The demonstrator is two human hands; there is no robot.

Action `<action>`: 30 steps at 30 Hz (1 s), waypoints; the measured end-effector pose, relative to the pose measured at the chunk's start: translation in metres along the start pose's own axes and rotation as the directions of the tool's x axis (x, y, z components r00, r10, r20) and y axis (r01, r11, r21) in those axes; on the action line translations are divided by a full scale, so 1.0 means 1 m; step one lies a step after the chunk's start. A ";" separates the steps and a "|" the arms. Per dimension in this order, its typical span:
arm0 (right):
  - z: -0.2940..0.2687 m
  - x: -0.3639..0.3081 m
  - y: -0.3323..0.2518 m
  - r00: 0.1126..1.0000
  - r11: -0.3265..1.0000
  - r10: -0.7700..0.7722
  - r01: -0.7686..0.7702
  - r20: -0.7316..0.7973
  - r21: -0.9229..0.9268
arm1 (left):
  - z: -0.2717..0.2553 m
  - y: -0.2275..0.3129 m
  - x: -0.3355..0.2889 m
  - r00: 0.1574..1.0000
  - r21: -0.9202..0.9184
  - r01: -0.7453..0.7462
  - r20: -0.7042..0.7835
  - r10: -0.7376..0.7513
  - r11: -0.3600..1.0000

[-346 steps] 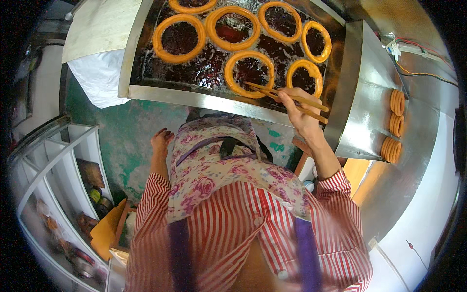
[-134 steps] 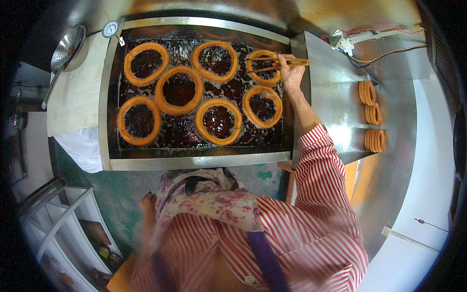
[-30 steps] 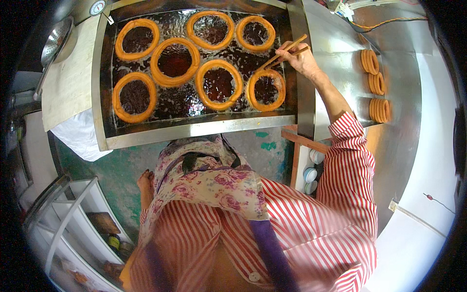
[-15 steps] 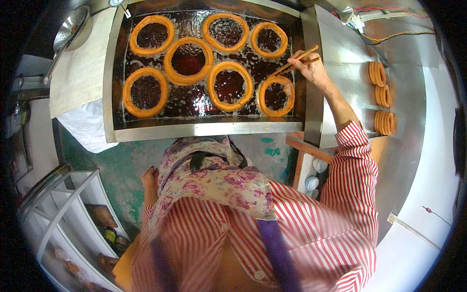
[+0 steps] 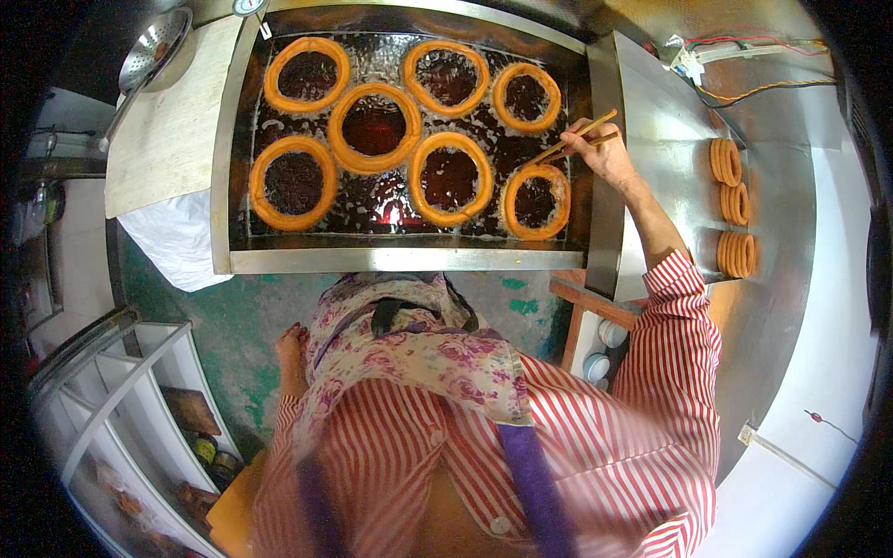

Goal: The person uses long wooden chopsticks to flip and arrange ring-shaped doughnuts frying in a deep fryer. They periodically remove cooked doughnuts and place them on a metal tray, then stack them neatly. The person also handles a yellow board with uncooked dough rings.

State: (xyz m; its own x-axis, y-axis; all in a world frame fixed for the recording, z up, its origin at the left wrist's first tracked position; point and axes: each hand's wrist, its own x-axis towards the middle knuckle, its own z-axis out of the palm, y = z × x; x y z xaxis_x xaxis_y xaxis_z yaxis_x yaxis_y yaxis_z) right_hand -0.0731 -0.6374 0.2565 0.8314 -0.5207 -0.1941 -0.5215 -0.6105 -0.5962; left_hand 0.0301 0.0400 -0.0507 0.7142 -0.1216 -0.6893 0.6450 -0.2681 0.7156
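Observation:
My right hand (image 5: 603,156) grips a pair of long wooden chopsticks (image 5: 586,136) above the right side of a rectangular metal fryer (image 5: 400,259). Their tips reach the upper edge of a golden dough ring (image 5: 510,206) at the near right, apparently touching it. Several other rings float in the dark, bubbling oil, among them a large one (image 5: 335,147) near the middle and a smaller one (image 5: 500,98) at the far right. Beside the floral apron, my left hand (image 5: 291,344) hangs low with its fingers curled and nothing visible in it.
Right of the oil, a steel counter (image 5: 665,139) carries stacked fried rings (image 5: 733,203) along its far side. Wires (image 5: 753,88) run behind it. On the left, a perforated ladle (image 5: 156,46) rests by a pale board (image 5: 167,130). White shelving (image 5: 167,391) stands at lower left.
The whole view has shifted slightly, so the fryer appears lower and farther right. My right hand still holds the chopsticks at the same near-right ring; my left hand stays low.

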 end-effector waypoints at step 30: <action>-0.011 0.009 -0.027 0.970 0.969 0.093 -0.036 -0.225 0.245 | -0.010 -0.020 0.025 0.985 -0.224 0.160 -0.031 -0.171 0.961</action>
State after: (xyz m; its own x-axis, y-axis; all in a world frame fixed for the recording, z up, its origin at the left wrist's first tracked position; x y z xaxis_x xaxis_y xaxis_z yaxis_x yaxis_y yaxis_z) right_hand -0.0536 -0.6326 0.2794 0.7148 -0.6959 -0.0685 -0.4882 -0.4264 -0.7615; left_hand 0.0384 0.0517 -0.0812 0.6015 -0.0443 -0.7977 0.7952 -0.0631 0.6031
